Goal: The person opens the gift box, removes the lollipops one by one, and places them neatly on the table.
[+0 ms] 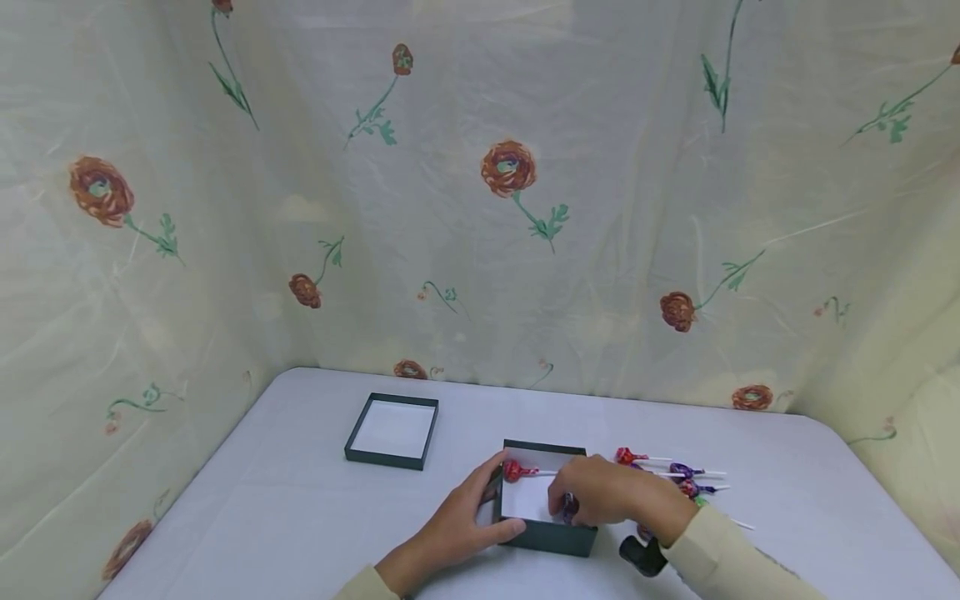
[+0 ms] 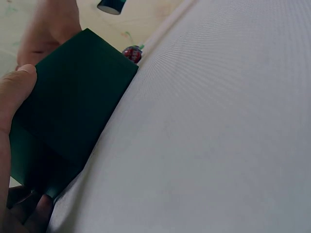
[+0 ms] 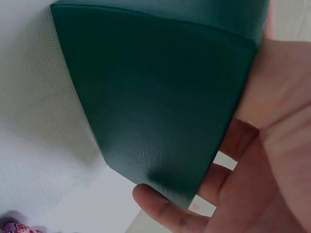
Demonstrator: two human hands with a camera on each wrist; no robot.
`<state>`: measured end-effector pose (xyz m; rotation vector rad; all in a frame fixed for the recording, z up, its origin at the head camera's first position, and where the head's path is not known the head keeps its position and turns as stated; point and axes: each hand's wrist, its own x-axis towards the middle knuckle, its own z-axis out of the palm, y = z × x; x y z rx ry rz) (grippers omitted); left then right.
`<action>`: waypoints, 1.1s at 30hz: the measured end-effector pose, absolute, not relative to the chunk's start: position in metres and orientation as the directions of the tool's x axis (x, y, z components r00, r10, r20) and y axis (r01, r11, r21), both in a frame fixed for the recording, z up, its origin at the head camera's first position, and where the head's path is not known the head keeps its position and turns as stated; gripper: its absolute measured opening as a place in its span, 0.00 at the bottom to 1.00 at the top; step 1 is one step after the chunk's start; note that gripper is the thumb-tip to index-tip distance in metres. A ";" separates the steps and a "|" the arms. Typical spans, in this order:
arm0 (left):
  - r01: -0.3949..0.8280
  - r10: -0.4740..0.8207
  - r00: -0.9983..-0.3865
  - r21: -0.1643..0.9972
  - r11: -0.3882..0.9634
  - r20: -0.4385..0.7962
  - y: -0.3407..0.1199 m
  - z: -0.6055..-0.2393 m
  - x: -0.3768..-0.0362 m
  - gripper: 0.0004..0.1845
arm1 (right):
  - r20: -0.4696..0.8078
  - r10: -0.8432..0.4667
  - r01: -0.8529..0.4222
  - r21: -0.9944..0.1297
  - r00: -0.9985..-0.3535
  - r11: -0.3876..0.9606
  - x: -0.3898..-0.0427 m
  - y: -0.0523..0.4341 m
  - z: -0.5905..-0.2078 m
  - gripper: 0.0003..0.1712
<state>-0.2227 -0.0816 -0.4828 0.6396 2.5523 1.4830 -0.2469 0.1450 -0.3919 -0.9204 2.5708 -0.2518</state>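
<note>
The left hand (image 1: 457,525) grips the dark green box (image 1: 551,533); the right hand (image 1: 600,492) pinches a purple lollipop (image 1: 570,506) over it. A loosened pinch could drop the lollipop outside.

Head high, wrists close; share box (image 1: 547,533).

You see a dark green box (image 1: 545,533) lined white, like its lid (image 1: 392,431), on a pale grey table (image 1: 300,500). The lollipops (image 1: 675,475) are red and purple; the cream curtain (image 1: 480,208) bears rust-red flowers with green stems.
</note>
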 end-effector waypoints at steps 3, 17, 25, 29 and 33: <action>0.301 0.416 -0.903 0.852 0.429 0.110 -0.081 -0.484 -0.222 0.44 | -0.307 -0.629 -0.564 -0.278 -0.715 0.777 -0.245 0.145 -0.391 0.12; 0.298 0.414 -0.904 0.853 0.430 0.107 -0.081 -0.483 -0.223 0.44 | -0.308 -0.602 -0.539 -0.271 -0.737 0.798 -0.244 0.143 -0.393 0.12; 0.289 0.415 -0.905 0.855 0.431 0.097 -0.081 -0.482 -0.222 0.44 | -0.280 -0.632 -0.579 -0.253 -0.723 0.775 -0.245 0.143 -0.393 0.10; 0.287 0.416 -0.905 0.855 0.433 0.093 -0.082 -0.481 -0.222 0.44 | -0.260 -0.654 -0.603 -0.254 -0.711 0.756 -0.246 0.143 -0.393 0.08; 0.285 0.412 -0.906 0.853 0.437 0.092 -0.082 -0.482 -0.222 0.43 | -0.250 -0.656 -0.603 -0.260 -0.713 0.754 -0.248 0.143 -0.392 0.08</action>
